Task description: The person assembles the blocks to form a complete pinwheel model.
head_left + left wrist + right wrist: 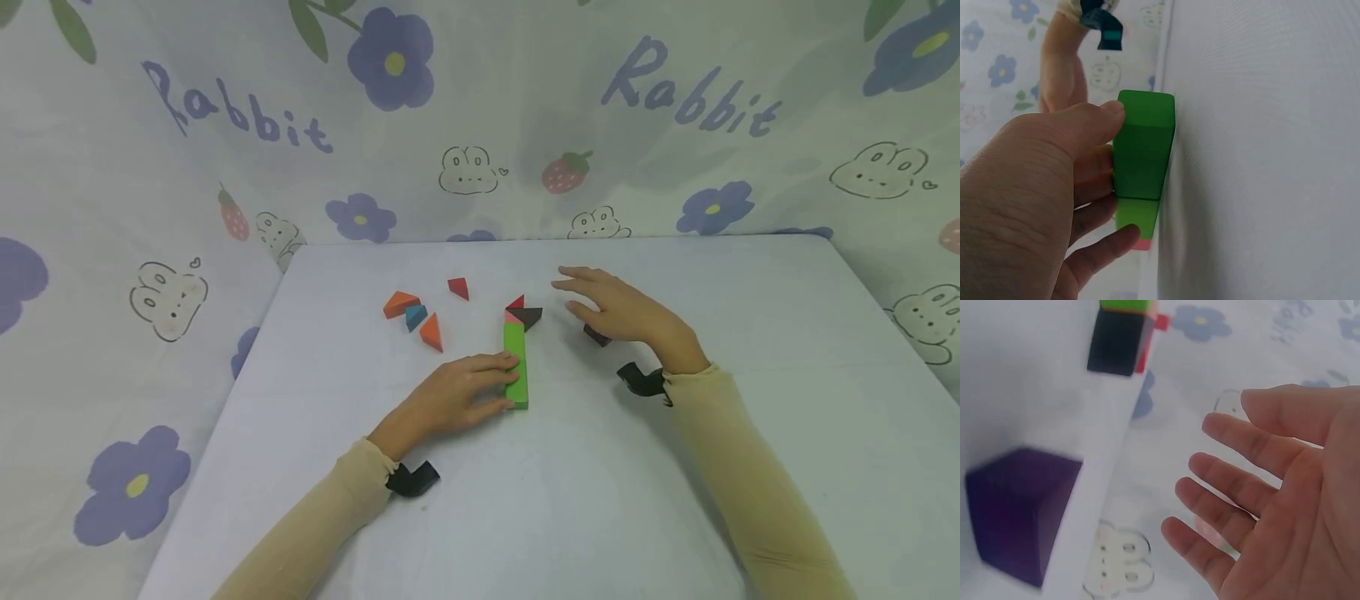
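My left hand [461,392] rests its fairly straight fingers on the upper left of a long green block piece [514,392], with the thumb at its near end. A seam crosses the green length [1141,162] in the left wrist view. Beyond its far end sit a small pink piece [511,317], a dark triangular block [527,317] and a red triangle [517,302], set close together. To the right, my right hand [618,308] hovers with spread, relaxed fingers and holds nothing. A dark purple block [1016,512] lies on the table below it, partly hidden in the head view.
Left of the green piece lie two orange blocks [402,304], a blue block [416,317] and, farther back, a red block [458,287]. The white table [600,500] ends at a patterned cloth wall [517,108].
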{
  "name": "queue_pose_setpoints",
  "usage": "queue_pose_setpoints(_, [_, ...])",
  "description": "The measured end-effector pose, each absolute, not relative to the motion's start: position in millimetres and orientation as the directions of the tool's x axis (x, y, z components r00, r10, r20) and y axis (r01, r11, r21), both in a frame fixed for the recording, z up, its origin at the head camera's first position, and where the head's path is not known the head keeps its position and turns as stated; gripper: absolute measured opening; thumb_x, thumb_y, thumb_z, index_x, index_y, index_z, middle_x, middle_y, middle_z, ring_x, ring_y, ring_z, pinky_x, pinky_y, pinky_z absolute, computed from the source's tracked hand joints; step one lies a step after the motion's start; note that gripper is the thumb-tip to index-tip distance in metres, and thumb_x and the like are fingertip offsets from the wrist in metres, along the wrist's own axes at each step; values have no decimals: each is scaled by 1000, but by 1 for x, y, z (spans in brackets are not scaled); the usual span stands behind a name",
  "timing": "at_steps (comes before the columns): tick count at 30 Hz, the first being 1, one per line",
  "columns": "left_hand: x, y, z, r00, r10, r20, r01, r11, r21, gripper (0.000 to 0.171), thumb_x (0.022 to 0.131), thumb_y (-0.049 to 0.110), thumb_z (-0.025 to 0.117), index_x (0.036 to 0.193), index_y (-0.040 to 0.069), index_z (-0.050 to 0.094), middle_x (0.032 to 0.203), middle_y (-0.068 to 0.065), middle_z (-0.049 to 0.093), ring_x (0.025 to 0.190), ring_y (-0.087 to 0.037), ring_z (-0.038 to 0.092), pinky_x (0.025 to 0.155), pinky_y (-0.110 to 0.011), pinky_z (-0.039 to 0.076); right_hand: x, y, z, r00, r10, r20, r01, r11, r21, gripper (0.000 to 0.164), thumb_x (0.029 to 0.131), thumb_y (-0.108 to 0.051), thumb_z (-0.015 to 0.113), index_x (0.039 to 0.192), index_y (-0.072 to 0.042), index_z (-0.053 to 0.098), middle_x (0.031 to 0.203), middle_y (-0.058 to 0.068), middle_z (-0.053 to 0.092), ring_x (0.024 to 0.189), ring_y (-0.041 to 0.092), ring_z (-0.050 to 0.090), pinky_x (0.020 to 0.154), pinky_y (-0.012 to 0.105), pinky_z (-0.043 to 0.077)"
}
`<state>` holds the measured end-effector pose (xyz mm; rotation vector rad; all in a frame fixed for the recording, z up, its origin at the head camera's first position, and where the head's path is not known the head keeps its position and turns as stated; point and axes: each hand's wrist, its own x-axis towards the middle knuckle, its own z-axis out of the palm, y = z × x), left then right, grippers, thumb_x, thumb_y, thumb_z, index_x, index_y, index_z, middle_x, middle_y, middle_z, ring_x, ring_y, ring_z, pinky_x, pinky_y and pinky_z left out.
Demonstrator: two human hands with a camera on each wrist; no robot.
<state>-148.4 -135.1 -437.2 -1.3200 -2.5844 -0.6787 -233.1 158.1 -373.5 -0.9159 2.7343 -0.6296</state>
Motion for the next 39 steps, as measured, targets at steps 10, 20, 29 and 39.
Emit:
queue_pose_setpoints(10, [-149, -136, -435, -602, 730, 323, 796, 521, 307, 41, 87, 31, 74, 124, 12, 69, 135, -1, 62, 130, -13, 55, 107, -30, 46, -177, 198, -379, -822, -569, -4, -546, 791, -274, 40, 99, -16, 55, 137, -2, 55, 138, 24, 52, 122, 43, 55, 99, 58, 47])
queue_pose_setpoints(20, [-149, -135, -437, -606, 720, 338, 793, 513, 329, 40, 87, 30, 75, 123, 12, 70, 134, -1, 63, 131, -14, 54, 107, -31, 46, -171, 200, -393, -812, -584, -11, -560, 785, -266, 47, 96, -12, 58, 140, 3, 49, 146, 26, 44, 128, 45, 49, 102, 59, 45])
queue_pose_setpoints(29, [-149, -135, -438, -615, 716, 330, 786, 522, 332, 41, 86, 31, 76, 123, 12, 70, 136, -1, 62, 132, -13, 53, 108, -30, 44, -179, 202, -407, -813, -582, 4, -553, 770, -317, 53, 96, -9, 56, 146, 2, 40, 155, 25, 32, 133, 44, 46, 106, 59, 41])
queue_pose_setpoints(39, [-150, -134, -440, -593, 720, 361, 803, 495, 333, 39, 87, 28, 76, 122, 11, 70, 134, -2, 63, 131, -15, 54, 107, -31, 46, -184, 198, -415, -841, -540, 18, -522, 804, -285, 58, 95, -11, 58, 149, -5, 39, 153, 25, 34, 129, 47, 49, 102, 62, 43])
